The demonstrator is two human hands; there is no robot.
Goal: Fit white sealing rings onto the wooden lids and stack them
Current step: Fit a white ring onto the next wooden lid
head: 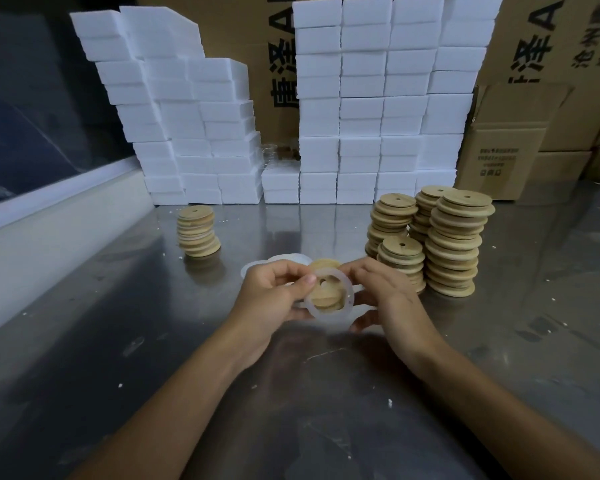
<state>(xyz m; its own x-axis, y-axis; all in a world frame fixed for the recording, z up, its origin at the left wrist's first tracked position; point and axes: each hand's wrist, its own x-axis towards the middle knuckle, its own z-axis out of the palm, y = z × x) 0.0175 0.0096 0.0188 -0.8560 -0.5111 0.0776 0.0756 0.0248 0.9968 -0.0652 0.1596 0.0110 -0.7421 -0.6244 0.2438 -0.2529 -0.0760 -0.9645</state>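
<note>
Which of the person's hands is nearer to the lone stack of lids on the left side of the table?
Left. The left hand sits below and to the right of the lone stack, holding the white ring and lid; the right hand is farther right, beside the tall stacks.

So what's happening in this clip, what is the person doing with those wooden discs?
A person is fitting a white sealing ring onto a wooden lid, held above a steel table. The left hand and the right hand each hold the pair from their own side. The ring looks only partly seated. More loose rings lie just behind the hands. A short stack of lids stands to the left and several taller stacks to the right.
</note>
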